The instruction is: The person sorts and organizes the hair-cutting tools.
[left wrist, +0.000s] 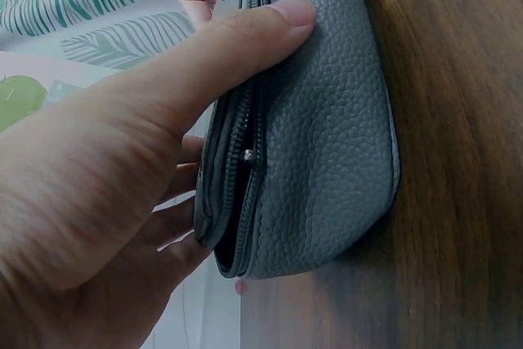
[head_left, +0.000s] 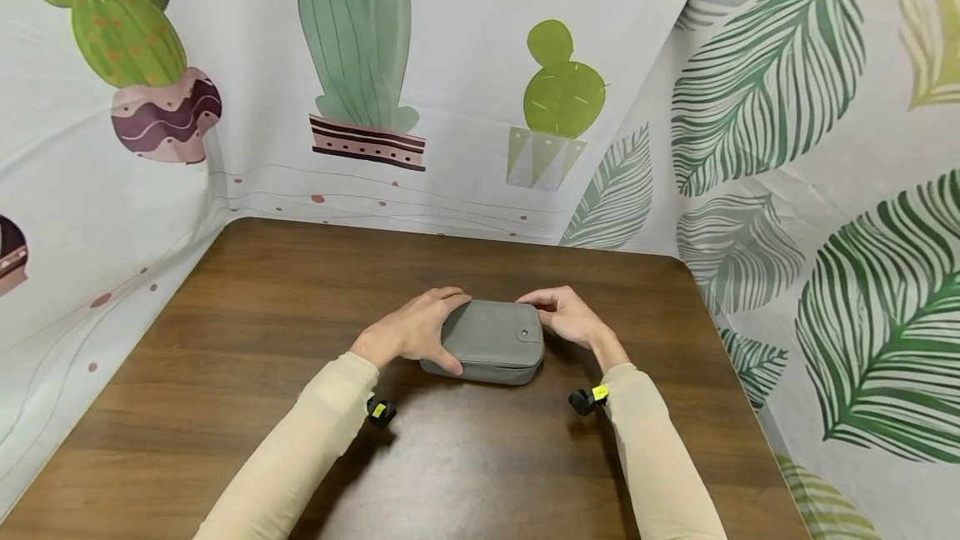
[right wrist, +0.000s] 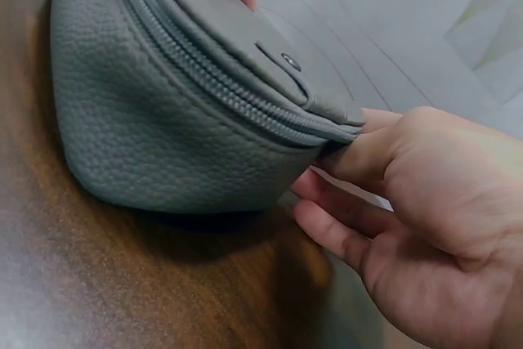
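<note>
A small grey pebbled-leather zip case lies flat on the table, its snap tab at the right end of the lid. The left hand grips its left end, thumb on the front wall and fingers toward the back. In the left wrist view the zipper gapes near that end. At the far right corner, the right hand pinches the zip edge between thumb and finger; whether a zip pull is between them is hidden. Along the right end, the zipper teeth look joined in the right wrist view.
The brown wooden table carries the case. Behind and to the left hangs a white cloth printed with cacti; a leaf-print cloth hangs at the right. Small black wrist cameras are on both wrists.
</note>
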`<state>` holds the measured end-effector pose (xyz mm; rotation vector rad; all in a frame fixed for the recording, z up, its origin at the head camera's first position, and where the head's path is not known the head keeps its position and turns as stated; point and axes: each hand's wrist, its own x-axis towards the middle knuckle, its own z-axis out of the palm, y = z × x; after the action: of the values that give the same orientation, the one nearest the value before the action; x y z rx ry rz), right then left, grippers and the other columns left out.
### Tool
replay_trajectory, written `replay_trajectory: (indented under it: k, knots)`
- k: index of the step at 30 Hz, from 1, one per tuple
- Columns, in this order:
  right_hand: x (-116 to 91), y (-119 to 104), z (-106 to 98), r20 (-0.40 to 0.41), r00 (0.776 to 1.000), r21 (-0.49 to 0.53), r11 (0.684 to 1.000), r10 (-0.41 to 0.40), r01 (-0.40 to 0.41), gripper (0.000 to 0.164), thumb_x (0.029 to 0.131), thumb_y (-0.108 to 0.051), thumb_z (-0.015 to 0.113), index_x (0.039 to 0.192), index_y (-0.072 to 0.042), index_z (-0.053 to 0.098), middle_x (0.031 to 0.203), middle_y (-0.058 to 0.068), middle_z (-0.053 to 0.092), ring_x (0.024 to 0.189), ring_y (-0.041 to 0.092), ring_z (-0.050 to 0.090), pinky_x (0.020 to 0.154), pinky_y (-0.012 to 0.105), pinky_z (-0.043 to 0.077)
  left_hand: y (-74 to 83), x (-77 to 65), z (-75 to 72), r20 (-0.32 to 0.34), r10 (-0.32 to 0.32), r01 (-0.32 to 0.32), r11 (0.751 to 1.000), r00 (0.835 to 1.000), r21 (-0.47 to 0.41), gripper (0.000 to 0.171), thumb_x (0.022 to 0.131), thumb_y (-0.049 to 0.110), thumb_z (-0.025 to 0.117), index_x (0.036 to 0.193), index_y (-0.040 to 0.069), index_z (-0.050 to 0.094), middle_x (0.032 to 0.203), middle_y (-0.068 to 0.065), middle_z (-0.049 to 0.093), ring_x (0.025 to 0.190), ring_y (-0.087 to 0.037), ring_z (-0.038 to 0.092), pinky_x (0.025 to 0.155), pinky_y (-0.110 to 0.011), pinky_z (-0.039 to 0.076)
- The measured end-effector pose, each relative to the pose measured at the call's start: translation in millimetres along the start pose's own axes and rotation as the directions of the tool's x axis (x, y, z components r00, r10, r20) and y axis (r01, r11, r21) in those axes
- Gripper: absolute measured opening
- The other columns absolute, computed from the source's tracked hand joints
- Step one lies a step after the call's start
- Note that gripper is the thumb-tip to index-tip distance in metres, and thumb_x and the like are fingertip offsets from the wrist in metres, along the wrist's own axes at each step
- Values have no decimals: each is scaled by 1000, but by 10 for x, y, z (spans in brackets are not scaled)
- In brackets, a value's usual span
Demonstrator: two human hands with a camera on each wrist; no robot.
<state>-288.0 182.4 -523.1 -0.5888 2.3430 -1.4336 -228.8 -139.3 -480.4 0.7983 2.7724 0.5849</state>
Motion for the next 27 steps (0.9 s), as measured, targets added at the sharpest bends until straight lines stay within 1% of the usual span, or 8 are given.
replay_trajectory:
  k: [3, 8, 11, 13, 17, 20, 24, 27]
  knots:
    - [-3, 22, 9, -15, 1000, -15, 1000, 9, -9, 29, 108, 1, 66, 132, -3, 82, 128, 16, 82, 105, 13, 67, 89, 20, 55, -1, 0, 3, -5, 2, -2, 1000, 1000, 2, 121, 71, 48, 107, 168, 4, 50, 176, -19, 47, 161, -42, 50, 130, -57, 49]
    - [-23, 43, 16, -30, 999, -31, 999, 19, -20, 25, 108, 0, 67, 127, -1, 83, 111, 11, 80, 76, 13, 60, 68, 22, 50, 6, 5, 6, -12, 6, -6, 1000, 1000, 10, 120, 70, 48, 108, 166, 5, 51, 174, -18, 49, 158, -42, 54, 129, -57, 50]
    - [-42, 37, 15, -36, 999, -38, 999, 21, -23, 23, 108, -1, 67, 125, -1, 83, 107, 12, 79, 68, 14, 56, 63, 23, 48, 8, 6, 10, -10, 7, -7, 1000, 1000, 7, 120, 69, 47, 108, 166, 4, 51, 174, -18, 50, 157, -41, 55, 129, -55, 50]
    - [-50, 32, 15, -42, 999, -59, 998, 7, -9, 22, 109, -1, 66, 124, -1, 83, 108, 14, 79, 69, 15, 57, 64, 23, 49, 5, 10, 15, -11, 11, -11, 1000, 1000, 4, 119, 70, 46, 108, 166, 4, 51, 174, -18, 51, 157, -40, 55, 129, -54, 50]
    - [-49, 15, 23, -64, 996, -190, 980, -69, 56, 21, 109, 0, 66, 119, -4, 84, 113, 14, 83, 89, 15, 66, 81, 25, 55, -5, 16, 26, -16, 18, -18, 1000, 1000, 10, 119, 70, 46, 108, 165, 4, 51, 174, -17, 52, 157, -38, 56, 130, -53, 50]
    - [-50, -18, 42, -91, 989, -317, 945, -115, 80, 21, 110, -1, 67, 117, -8, 85, 114, 11, 85, 101, 16, 71, 92, 31, 57, -13, 16, 26, -19, 20, -19, 1000, 1000, 23, 119, 71, 48, 107, 166, 4, 52, 173, -17, 53, 157, -38, 57, 129, -54, 51]
    - [-76, -79, 77, -127, 983, -430, 900, -134, 67, 21, 111, -3, 66, 117, -9, 85, 114, 9, 86, 100, 22, 75, 92, 42, 62, -19, 12, 17, -22, 19, -18, 999, 1000, 35, 118, 70, 50, 107, 166, 5, 53, 173, -16, 55, 155, -38, 60, 127, -54, 53]
    - [-95, -121, 97, -133, 975, -494, 865, -178, 91, 21, 110, -1, 65, 116, -7, 84, 113, 11, 86, 102, 26, 78, 93, 47, 64, -23, 13, 14, -32, 19, -18, 999, 999, 41, 118, 69, 50, 107, 165, 5, 54, 172, -16, 56, 153, -38, 62, 126, -53, 54]
